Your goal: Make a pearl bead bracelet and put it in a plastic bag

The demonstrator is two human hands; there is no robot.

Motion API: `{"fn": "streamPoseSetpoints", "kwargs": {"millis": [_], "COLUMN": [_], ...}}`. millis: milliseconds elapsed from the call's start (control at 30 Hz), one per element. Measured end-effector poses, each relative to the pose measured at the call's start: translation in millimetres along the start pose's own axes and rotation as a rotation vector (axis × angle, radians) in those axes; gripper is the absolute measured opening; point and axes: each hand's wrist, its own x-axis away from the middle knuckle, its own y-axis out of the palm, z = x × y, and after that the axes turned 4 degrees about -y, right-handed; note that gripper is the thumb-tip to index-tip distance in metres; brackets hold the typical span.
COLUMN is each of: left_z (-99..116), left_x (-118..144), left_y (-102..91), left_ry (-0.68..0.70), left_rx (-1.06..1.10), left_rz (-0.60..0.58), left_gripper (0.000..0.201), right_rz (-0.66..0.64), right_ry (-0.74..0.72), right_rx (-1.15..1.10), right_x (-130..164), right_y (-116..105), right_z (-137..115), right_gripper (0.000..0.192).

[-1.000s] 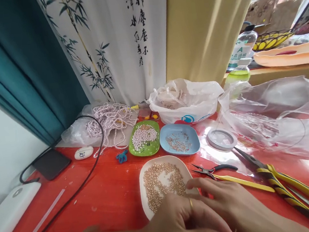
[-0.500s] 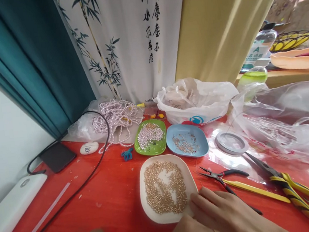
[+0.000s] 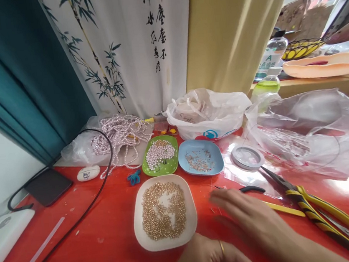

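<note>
My right hand (image 3: 254, 223) reaches in from the lower right with its fingers stretched out and apart. It is blurred and lies over the red table (image 3: 110, 235), its fingertips just short of the black-handled pliers (image 3: 252, 189). My left hand (image 3: 209, 257), with a ring on it, sits at the bottom edge with the fingers curled under and hidden. It is just below the white plate (image 3: 139, 236) of small gold beads. Behind that stand a green plate (image 3: 148, 172) of pearls and a blue plate (image 3: 218, 164) of small metal pins.
Yellow-and-black pliers (image 3: 316, 209) and a wire spool (image 3: 247, 157) lie at right, beside a clear bag (image 3: 313, 132). A white bag (image 3: 207, 114) and pearl strands (image 3: 118, 135) sit at the back. A phone (image 3: 48, 186), black cable (image 3: 77, 220) and white device (image 3: 3, 230) are at left.
My right hand has left the white plate's edge and moved up and right toward the black-handled pliers. My left hand has drawn back to the bottom edge. The view has shifted.
</note>
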Motion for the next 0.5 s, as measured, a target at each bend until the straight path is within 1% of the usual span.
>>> {"fn": "streamPoseSetpoints", "kwargs": {"millis": [33,100,167,233,300,367,433,500], "left_z": [2.5,7.8,12.1,14.7,15.8,16.1,16.4,17.2], "left_x": [-2.0,-6.3,-10.2,-12.5,-13.3,-13.1,-12.6,-11.9], "left_y": [0.5,0.5,-1.0,-3.7,-6.3,-8.0,-8.7,-9.1], "left_ry": [-0.002,-0.004,0.024,0.074,0.116,0.144,0.17,0.194], "left_rx": [0.037,0.121,0.168,0.163,0.134,0.102,0.074,0.042], "left_rz": [0.039,0.106,0.167,0.228,0.28,0.31,0.323,0.332], "left_gripper": [0.024,0.025,0.026,0.025,0.024,0.022,0.021,0.021], "right_rz": [0.028,0.015,-0.034,-0.084,-0.116,-0.113,-0.063,0.032], "right_ry": [0.1,0.211,0.284,0.316,0.312,0.3,0.314,0.368], "right_rx": [0.081,0.23,0.308,0.312,0.277,0.248,0.238,0.211], "right_x": [6.8,20.7,32.9,41.5,45.7,46.1,43.5,38.6], "right_y": [-4.4,-10.3,-11.2,-7.8,-2.4,1.7,1.5,-4.6], "right_z": [6.7,18.1,25.5,29.2,30.9,31.8,31.5,29.0], "right_gripper": [0.034,0.046,0.059,0.063,0.06,0.051,0.044,0.042]}}
